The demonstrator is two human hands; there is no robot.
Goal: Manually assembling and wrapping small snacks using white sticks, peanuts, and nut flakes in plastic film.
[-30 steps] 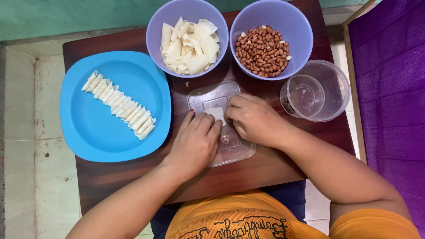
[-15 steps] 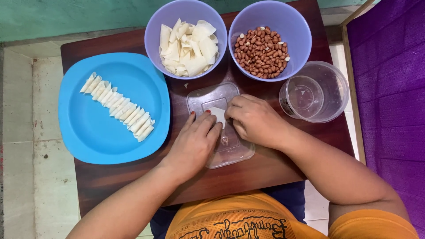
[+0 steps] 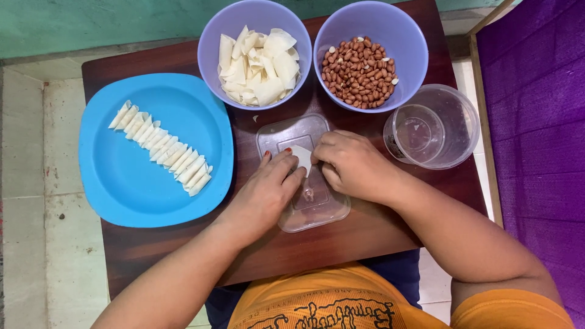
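Both hands worked over a clear, flat rectangular plastic lid [image 3: 304, 213] lying approx. mid-counter on the dark brown wooden counter [image 3: 152, 244]. The left hand [image 3: 268, 195] lay palm-down on the lid's left part, fingers together and bent, tips w/ red nail polish touching a small white triangular piece of pastry wrapper [image 3: 302, 156]. The right hand [image 3: 350, 164] sat opposite, fingers curled together and pressed on the wrapper's right edge, so the wrapper was pinched between the 2 hands on top of the lid. Whether anything lay inside the wrapper could not be told; the fingers hid most of it.

To the left, a sky-blue, rounded-square plastic plate [image 3: 122, 195] held a diagonal row of white folded wrapper pieces [image 3: 161, 148], overlapping each other, running from upper left to lower right. Behind the lid stood 2 lavender round plastic bowls: the left bowl [image 3: 213, 36] full of loose white wrapper sheets [image 3: 259, 64], the right bowl [image 3: 414, 49] holding brown-skinned peanuts [image 3: 359, 73]. Bowls stood just beside each other, nearly touching. Right of the right hand stood a clear round plastic container [image 3: 454, 131], just beside the wrist area. The person wore an orange shirt [image 3: 329, 304], seen at the bottom edge.
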